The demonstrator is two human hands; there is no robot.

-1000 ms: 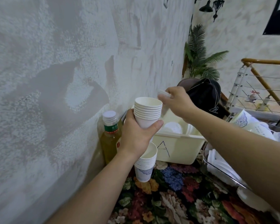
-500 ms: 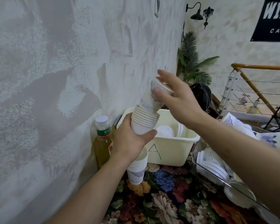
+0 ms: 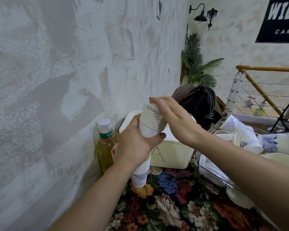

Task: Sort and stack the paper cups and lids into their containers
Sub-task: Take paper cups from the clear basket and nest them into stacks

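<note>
My left hand point(image 3: 135, 144) grips a stack of white paper cups point(image 3: 150, 122) from below, tilted to the right. My right hand point(image 3: 172, 117) lies flat with straight fingers on top of the stack, pressing the topmost cup down. A second stack of cups point(image 3: 140, 172) stands on the flowered cloth under my left wrist. Behind it sits a cream tub marked "A" point(image 3: 172, 155) holding white lids. Loose printed cups point(image 3: 244, 135) and white lids point(image 3: 210, 170) lie in a clear tray point(image 3: 197, 157) on the right.
A bottle of yellow drink point(image 3: 107, 144) stands against the textured wall on the left. A black bag point(image 3: 198, 104) and a potted palm point(image 3: 195, 64) are behind the tub. A railing point(image 3: 257, 84) runs at the far right. The flowered tablecloth point(image 3: 170, 205) covers the table.
My right hand has pushed the cup it held down into the stack and now lies flat on top. The stack has tilted slightly to the right.
</note>
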